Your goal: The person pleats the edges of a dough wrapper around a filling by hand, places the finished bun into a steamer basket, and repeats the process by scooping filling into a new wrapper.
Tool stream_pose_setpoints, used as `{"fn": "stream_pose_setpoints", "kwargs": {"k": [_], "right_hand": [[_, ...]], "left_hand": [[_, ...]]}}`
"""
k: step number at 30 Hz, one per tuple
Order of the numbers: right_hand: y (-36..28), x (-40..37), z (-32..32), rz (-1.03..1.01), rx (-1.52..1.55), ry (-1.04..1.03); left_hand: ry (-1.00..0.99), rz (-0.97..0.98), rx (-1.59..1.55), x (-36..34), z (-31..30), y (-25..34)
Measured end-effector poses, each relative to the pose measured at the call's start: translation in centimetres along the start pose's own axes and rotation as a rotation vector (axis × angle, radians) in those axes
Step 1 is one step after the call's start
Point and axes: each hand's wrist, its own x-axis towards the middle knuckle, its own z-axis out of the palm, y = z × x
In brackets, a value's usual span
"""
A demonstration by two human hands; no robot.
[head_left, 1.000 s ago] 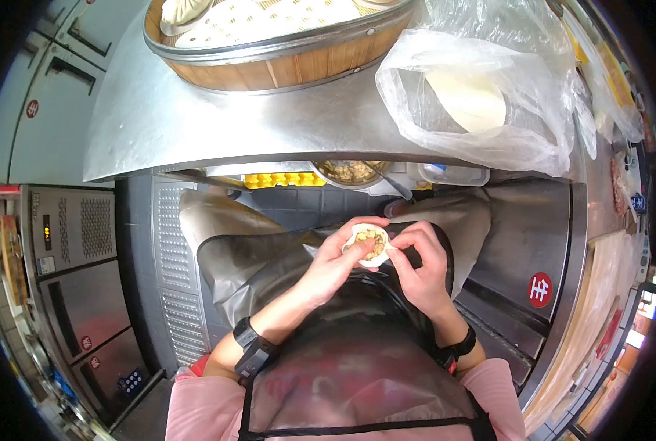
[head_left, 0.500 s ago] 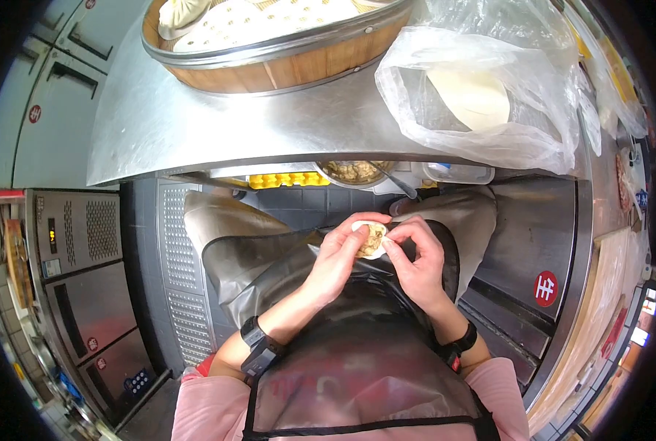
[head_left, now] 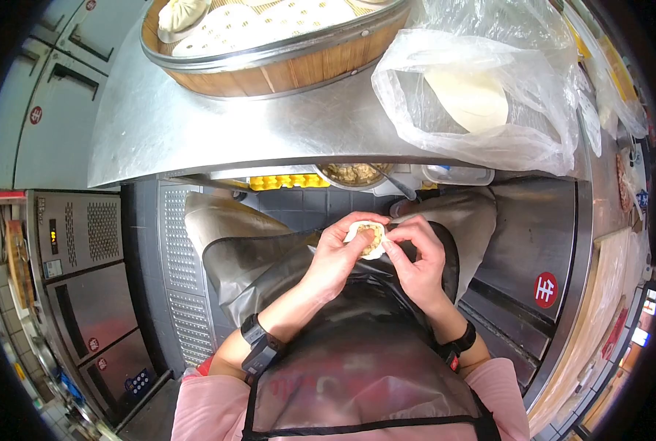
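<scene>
Between my two hands, above my apron, is a bun [head_left: 373, 252] of white dough cupped around a pale chunky filling, its top still uncovered. My left hand [head_left: 337, 251] holds it from the left, fingers behind the dough and thumb pressed onto the filling. At the right edge, my right hand [head_left: 418, 257] pinches the dough rim between thumb and fingertips. A bowl of filling [head_left: 353, 175] with a spoon [head_left: 401, 187] in it stands below the counter edge. On the counter is a round wooden steamer [head_left: 284, 73] holding a pleated bun [head_left: 182, 15] on a perforated white liner.
A clear plastic bag [head_left: 416, 110] with flat pale dough [head_left: 471, 99] inside lies on the steel counter [head_left: 218, 132]. Under the edge sit a yellow tray [head_left: 287, 181] and a clear plastic container [head_left: 460, 174]. Steel cabinets [head_left: 85, 250] flank the left side.
My left thumb has shifted onto the filling, and the dough rim shows more on the left. The right hand keeps its pinch nearly in place. The view has tilted slightly.
</scene>
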Motion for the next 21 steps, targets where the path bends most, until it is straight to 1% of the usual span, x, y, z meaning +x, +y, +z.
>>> {"fn": "stream_pose_setpoints", "kwargs": {"k": [2,6,8,10,12,13,14,15,17,18,19,21], "right_hand": [[0.0,0.0,0.0,0.000,0.000,0.000],[0.4,0.1,0.2,-0.072,-0.077,0.014],[0.4,0.1,0.0,-0.100,-0.114,0.014],[0.1,-0.1,-0.6,-0.468,-0.384,-0.097],[-0.1,0.0,-0.7,-0.480,-0.408,-0.113],[-0.4,-0.3,-0.8,-0.488,-0.429,-0.131],[-0.5,-0.3,-0.9,-0.407,-0.435,-0.103],[-0.6,-0.2,-0.8,-0.407,-0.437,-0.105],[-0.8,0.0,-0.6,-0.249,-0.356,-0.084],[-0.4,-0.1,-0.8,-0.290,-0.367,-0.154],[-0.3,-0.2,-1.0,-0.290,-0.367,-0.156],[-0.2,-0.4,-1.2,-0.437,-0.437,-0.195]], "left_hand": [[0.012,-0.011,-0.033,0.1,0.1,0.0],[0.029,-0.031,-0.053,0.1,0.5,0.1],[0.068,0.024,0.046,0.3,0.5,-0.3],[0.042,0.049,0.065,0.2,0.0,-0.4],[0.013,0.069,0.083,0.0,-0.1,-0.4],[0.022,0.042,0.079,-0.5,0.1,-0.4],[0.026,0.023,0.076,-0.6,0.2,-0.4],[0.026,0.024,0.073,-0.6,0.2,-0.4],[0.010,0.002,0.091,-0.6,0.2,-0.4],[0.011,0.003,0.090,-0.5,0.1,-0.5],[0.005,-0.008,0.110,-0.5,0.0,-0.5],[0.000,-0.017,0.129,-0.4,-0.2,-0.5]]}}
